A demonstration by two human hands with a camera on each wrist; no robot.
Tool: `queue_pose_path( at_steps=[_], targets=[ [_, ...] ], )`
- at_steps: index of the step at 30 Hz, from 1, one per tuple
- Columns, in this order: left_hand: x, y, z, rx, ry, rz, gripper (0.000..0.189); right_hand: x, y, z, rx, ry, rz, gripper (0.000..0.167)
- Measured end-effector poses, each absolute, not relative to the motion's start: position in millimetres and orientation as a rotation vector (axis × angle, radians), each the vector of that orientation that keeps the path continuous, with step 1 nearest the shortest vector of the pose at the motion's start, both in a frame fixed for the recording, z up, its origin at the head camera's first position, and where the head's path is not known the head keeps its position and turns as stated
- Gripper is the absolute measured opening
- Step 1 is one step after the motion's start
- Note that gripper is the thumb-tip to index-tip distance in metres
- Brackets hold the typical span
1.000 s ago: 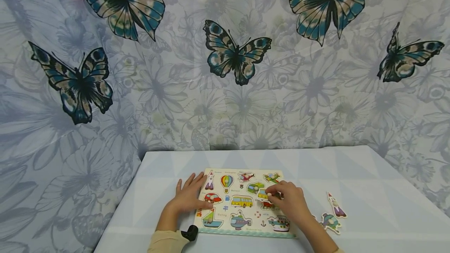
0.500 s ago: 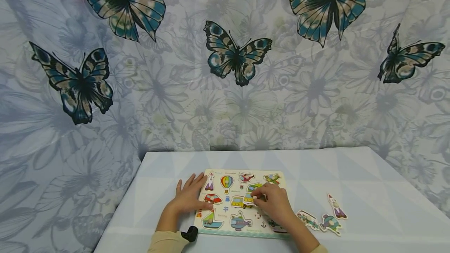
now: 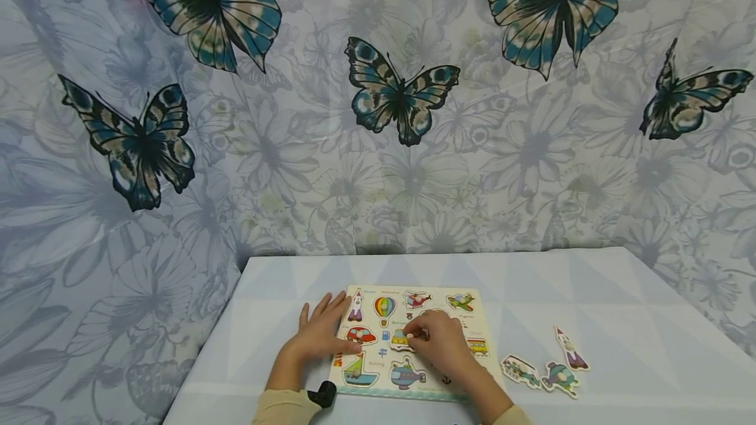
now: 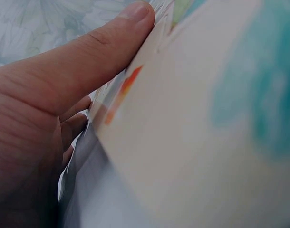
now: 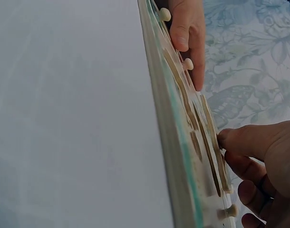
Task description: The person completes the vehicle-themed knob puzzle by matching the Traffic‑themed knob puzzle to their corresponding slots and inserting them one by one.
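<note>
A cream puzzle board (image 3: 437, 391) with printed vehicles lies on the table in the head view. My right hand (image 3: 440, 343) is over its middle and pinches a yellow bus puzzle piece (image 3: 399, 338) between thumb and finger. That piece overlaps the bus picture area, and the hand hides part of it. In the right wrist view the right hand (image 5: 268, 166) has its thumb at the edge of a thin wooden piece (image 5: 214, 147) close over the board. My left hand (image 3: 319, 333) rests spread on the board's left edge, thumb lying on the board (image 4: 159, 142) in the left wrist view.
Right of the board lie several loose pieces: a rocket (image 3: 570, 348), a round greenish aircraft-like piece (image 3: 560, 379) and a greenish-white vehicle piece (image 3: 521, 371). Round knobs (image 5: 188, 64) stand up from pieces on the board. Behind the white table (image 3: 283, 281) hangs a butterfly-patterned cloth (image 3: 401, 202).
My right hand has moved left across the board with the bus piece, from beside the printed bus to over it. The greenish-white loose piece has come into view. The left hand stays put.
</note>
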State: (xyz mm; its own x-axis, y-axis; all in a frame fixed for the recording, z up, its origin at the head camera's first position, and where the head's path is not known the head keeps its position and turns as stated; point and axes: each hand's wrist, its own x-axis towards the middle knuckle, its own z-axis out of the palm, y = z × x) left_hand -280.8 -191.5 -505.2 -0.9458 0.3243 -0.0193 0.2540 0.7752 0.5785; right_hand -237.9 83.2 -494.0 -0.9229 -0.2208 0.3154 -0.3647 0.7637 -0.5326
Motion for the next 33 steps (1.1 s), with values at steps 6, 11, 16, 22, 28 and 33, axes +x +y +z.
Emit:
queue_pose_path(
  at_steps=[6,11,16,22,28,33],
  targets=[
    [-280.8,-191.3,-504.9,0.466,2.851,0.905,0.112,-238.4,81.8,-496.1,0.466,-2.719,0.873,0.010],
    [-282.0,-192.6,-507.6,0.475,2.849,0.913,0.113,-238.4,82.2,-497.7,0.465,-2.731,0.894,0.010],
    [-282.3,-193.3,-509.9,0.465,2.864,0.896,0.113,-238.8,82.6,-500.9,0.463,-2.734,0.907,0.008],
    [-281.4,-192.1,-508.8,0.464,2.860,0.894,0.111,-237.3,82.8,-502.6,0.432,-2.732,0.896,0.008],
    [-281.0,-189.8,-506.8,0.451,2.866,0.886,0.112,-236.8,83.5,-502.9,0.428,-2.726,0.912,0.007],
    [-281.2,-189.5,-506.9,0.445,2.872,0.878,0.111,-237.2,83.2,-503.0,0.426,-2.727,0.923,0.007]
  ],
)
